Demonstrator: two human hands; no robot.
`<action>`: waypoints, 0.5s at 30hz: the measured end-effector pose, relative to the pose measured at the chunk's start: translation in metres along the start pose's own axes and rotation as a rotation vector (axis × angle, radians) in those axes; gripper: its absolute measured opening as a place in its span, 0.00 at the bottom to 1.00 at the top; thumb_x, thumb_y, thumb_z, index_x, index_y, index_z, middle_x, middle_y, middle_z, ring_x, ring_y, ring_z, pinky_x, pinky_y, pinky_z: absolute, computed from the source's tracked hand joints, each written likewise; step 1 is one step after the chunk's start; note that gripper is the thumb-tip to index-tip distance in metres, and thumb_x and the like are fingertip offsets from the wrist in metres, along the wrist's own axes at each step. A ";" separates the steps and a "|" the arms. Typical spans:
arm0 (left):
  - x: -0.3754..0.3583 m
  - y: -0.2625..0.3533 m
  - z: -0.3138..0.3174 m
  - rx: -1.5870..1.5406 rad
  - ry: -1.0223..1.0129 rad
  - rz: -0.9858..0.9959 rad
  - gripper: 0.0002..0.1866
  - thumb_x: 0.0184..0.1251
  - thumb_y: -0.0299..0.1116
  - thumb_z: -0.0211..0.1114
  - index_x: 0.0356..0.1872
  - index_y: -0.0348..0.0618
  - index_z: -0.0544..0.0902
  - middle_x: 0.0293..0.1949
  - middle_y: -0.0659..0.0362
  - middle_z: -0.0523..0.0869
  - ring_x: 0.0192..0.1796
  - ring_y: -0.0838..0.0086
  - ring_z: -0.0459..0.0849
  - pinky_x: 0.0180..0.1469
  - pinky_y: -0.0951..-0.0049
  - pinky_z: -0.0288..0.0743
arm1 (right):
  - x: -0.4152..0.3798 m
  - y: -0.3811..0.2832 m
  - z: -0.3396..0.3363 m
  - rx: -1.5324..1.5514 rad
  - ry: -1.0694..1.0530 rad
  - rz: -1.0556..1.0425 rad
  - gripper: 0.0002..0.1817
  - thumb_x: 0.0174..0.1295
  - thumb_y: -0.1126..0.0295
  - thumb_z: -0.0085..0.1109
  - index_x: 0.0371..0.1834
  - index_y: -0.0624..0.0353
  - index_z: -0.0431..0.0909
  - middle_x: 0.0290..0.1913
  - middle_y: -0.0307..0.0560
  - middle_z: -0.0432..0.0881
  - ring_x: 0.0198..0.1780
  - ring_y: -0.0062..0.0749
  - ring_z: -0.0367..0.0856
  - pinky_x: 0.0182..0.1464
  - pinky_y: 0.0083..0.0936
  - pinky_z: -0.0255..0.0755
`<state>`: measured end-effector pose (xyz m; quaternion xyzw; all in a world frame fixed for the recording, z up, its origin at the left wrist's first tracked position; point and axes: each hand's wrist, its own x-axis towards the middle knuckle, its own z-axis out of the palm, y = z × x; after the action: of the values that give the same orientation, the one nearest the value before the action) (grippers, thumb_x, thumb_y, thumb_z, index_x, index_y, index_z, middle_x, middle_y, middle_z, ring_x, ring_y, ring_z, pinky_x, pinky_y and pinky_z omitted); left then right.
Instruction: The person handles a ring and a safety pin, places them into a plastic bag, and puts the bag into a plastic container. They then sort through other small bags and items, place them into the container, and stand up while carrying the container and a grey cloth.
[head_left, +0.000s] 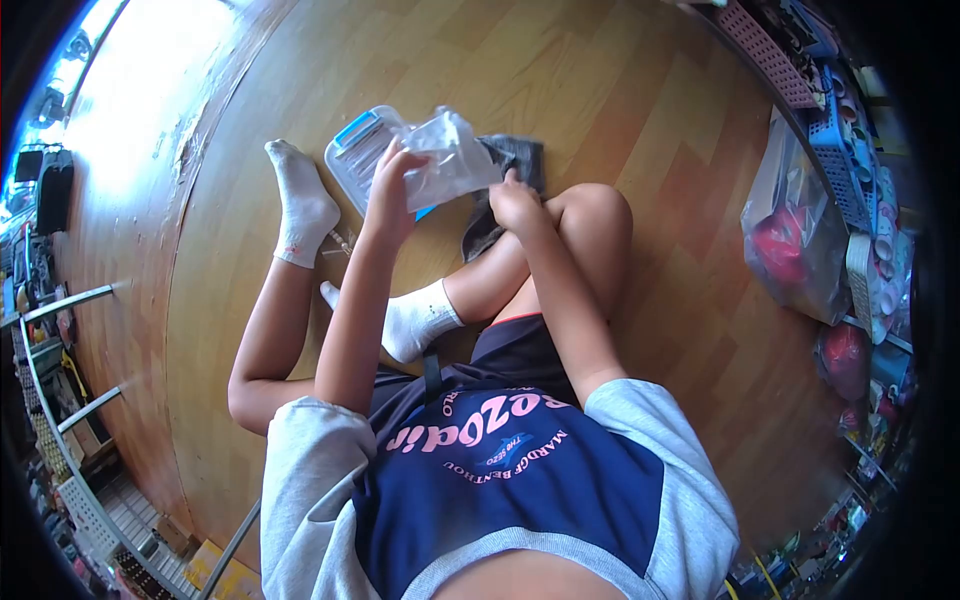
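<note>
A crumpled clear plastic bag [455,150] is stretched between my two hands above the floor. My left hand [398,168] is closed on its left side, fingers bent into the plastic. At the bag's lower right edge, my right hand [515,202] is closed with the thumb up, and the edge seems pinched there. Behind and below the bag lies a clear plastic box [345,178] with a blue latch, partly covered by the bag and my left hand. A dark grey cloth [525,155] lies beside it, partly behind my right hand.
My bent legs and white-socked feet [300,205] frame the wooden floor [680,130] around the things. On the right stand shelves with a purple basket [765,50], a blue basket [838,150] and a clear bag with something red [785,245]. Metal racks [75,300] line the left.
</note>
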<state>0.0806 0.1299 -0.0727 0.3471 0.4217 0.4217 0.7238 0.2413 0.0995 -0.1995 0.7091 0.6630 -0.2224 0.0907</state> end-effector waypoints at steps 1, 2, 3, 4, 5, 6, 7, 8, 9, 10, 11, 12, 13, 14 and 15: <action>-0.014 0.003 -0.004 -0.239 0.024 -0.060 0.18 0.53 0.32 0.55 0.47 0.43 0.71 0.36 0.60 0.76 0.42 0.74 0.76 0.47 0.71 0.72 | 0.002 -0.001 0.000 0.027 -0.058 -0.063 0.20 0.54 0.69 0.49 0.52 0.58 0.70 0.49 0.65 0.73 0.47 0.54 0.77 0.47 0.41 0.72; -0.018 -0.006 -0.018 -0.246 0.030 -0.042 0.18 0.53 0.32 0.55 0.47 0.43 0.71 0.36 0.60 0.76 0.42 0.74 0.76 0.47 0.71 0.72 | 0.003 -0.001 -0.005 0.015 -0.049 -0.077 0.20 0.54 0.69 0.49 0.52 0.58 0.70 0.49 0.65 0.73 0.47 0.54 0.77 0.47 0.41 0.72; -0.021 -0.025 -0.037 -0.249 0.051 -0.016 0.19 0.54 0.36 0.57 0.48 0.44 0.71 0.38 0.59 0.77 0.42 0.73 0.77 0.47 0.70 0.72 | 0.002 0.002 -0.010 0.128 -0.047 -0.098 0.16 0.54 0.70 0.49 0.46 0.60 0.74 0.46 0.65 0.75 0.46 0.52 0.78 0.48 0.39 0.72; -0.026 -0.036 -0.049 -0.255 0.076 0.008 0.20 0.54 0.41 0.58 0.48 0.45 0.71 0.40 0.59 0.77 0.43 0.72 0.77 0.48 0.70 0.72 | 0.001 0.004 -0.014 0.238 -0.049 -0.121 0.13 0.53 0.70 0.48 0.40 0.62 0.78 0.43 0.64 0.77 0.45 0.51 0.78 0.48 0.36 0.72; -0.039 -0.023 -0.041 -0.268 0.089 0.025 0.20 0.54 0.41 0.58 0.48 0.45 0.71 0.40 0.59 0.77 0.43 0.72 0.77 0.48 0.70 0.72 | 0.001 0.005 -0.015 0.451 0.099 -0.091 0.11 0.52 0.72 0.47 0.30 0.65 0.79 0.37 0.62 0.78 0.43 0.51 0.78 0.46 0.35 0.72; -0.052 -0.010 -0.032 -0.357 0.122 -0.048 0.21 0.56 0.42 0.58 0.49 0.45 0.71 0.42 0.59 0.78 0.45 0.71 0.78 0.48 0.70 0.72 | -0.002 0.010 -0.016 0.641 0.241 -0.055 0.11 0.52 0.71 0.48 0.31 0.65 0.79 0.36 0.61 0.79 0.41 0.49 0.79 0.44 0.35 0.72; -0.061 -0.001 -0.025 -0.449 0.153 -0.118 0.21 0.58 0.43 0.57 0.50 0.45 0.71 0.44 0.59 0.78 0.46 0.70 0.78 0.48 0.69 0.72 | -0.011 0.011 -0.025 0.830 0.381 -0.023 0.11 0.53 0.71 0.49 0.32 0.65 0.78 0.34 0.61 0.80 0.39 0.48 0.80 0.42 0.34 0.72; -0.065 -0.002 -0.026 -0.419 0.235 -0.115 0.17 0.62 0.41 0.55 0.48 0.41 0.74 0.43 0.57 0.80 0.45 0.69 0.79 0.47 0.69 0.73 | -0.022 0.012 -0.038 0.986 0.420 -0.035 0.11 0.54 0.71 0.49 0.33 0.66 0.78 0.32 0.53 0.81 0.36 0.36 0.79 0.40 0.28 0.71; -0.064 -0.009 -0.030 -0.441 0.251 -0.094 0.17 0.62 0.41 0.55 0.48 0.41 0.74 0.43 0.57 0.80 0.45 0.69 0.79 0.47 0.69 0.73 | -0.037 0.008 -0.053 1.144 0.451 -0.045 0.10 0.55 0.72 0.50 0.34 0.66 0.78 0.30 0.46 0.81 0.34 0.24 0.77 0.38 0.22 0.70; -0.060 -0.019 -0.037 -0.436 0.303 -0.049 0.17 0.63 0.41 0.54 0.46 0.40 0.75 0.42 0.56 0.80 0.43 0.69 0.80 0.46 0.70 0.73 | -0.062 -0.008 -0.070 1.224 0.565 -0.133 0.09 0.57 0.73 0.49 0.36 0.65 0.78 0.29 0.40 0.80 0.35 0.19 0.74 0.39 0.21 0.69; -0.062 -0.025 -0.040 -0.428 0.355 -0.012 0.16 0.64 0.41 0.54 0.44 0.38 0.76 0.40 0.56 0.81 0.42 0.69 0.81 0.45 0.70 0.74 | -0.083 -0.025 -0.078 1.211 0.545 -0.150 0.09 0.57 0.73 0.49 0.36 0.65 0.78 0.29 0.40 0.80 0.35 0.19 0.74 0.39 0.21 0.69; -0.067 -0.026 -0.035 -0.425 0.334 -0.006 0.19 0.63 0.44 0.55 0.42 0.36 0.77 0.38 0.56 0.81 0.38 0.70 0.81 0.44 0.70 0.74 | -0.102 -0.042 -0.083 1.187 0.559 -0.266 0.10 0.56 0.73 0.50 0.38 0.65 0.77 0.32 0.43 0.80 0.35 0.23 0.75 0.40 0.23 0.69; -0.065 -0.039 -0.038 -0.443 0.261 -0.022 0.17 0.65 0.41 0.54 0.42 0.36 0.77 0.37 0.57 0.81 0.37 0.73 0.80 0.42 0.72 0.74 | -0.114 -0.057 -0.083 1.161 0.580 -0.381 0.11 0.55 0.73 0.51 0.41 0.64 0.76 0.34 0.45 0.80 0.35 0.27 0.77 0.41 0.26 0.70; -0.068 -0.043 -0.028 -0.433 0.258 0.049 0.15 0.65 0.40 0.54 0.41 0.37 0.77 0.35 0.58 0.81 0.36 0.75 0.80 0.40 0.73 0.74 | -0.121 -0.068 -0.079 0.928 0.632 -0.453 0.13 0.54 0.73 0.52 0.44 0.63 0.75 0.36 0.47 0.79 0.35 0.35 0.77 0.41 0.28 0.70; -0.072 -0.048 -0.017 -0.423 0.251 0.117 0.14 0.66 0.39 0.53 0.40 0.37 0.77 0.34 0.59 0.81 0.35 0.77 0.79 0.38 0.75 0.74 | -0.127 -0.079 -0.075 0.691 0.680 -0.516 0.16 0.53 0.73 0.53 0.47 0.61 0.74 0.37 0.49 0.77 0.35 0.42 0.78 0.42 0.31 0.70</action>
<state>0.0599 0.0482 -0.0976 0.1566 0.3899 0.5816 0.6966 0.1758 0.0254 -0.0651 0.5439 0.6957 -0.2005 -0.4242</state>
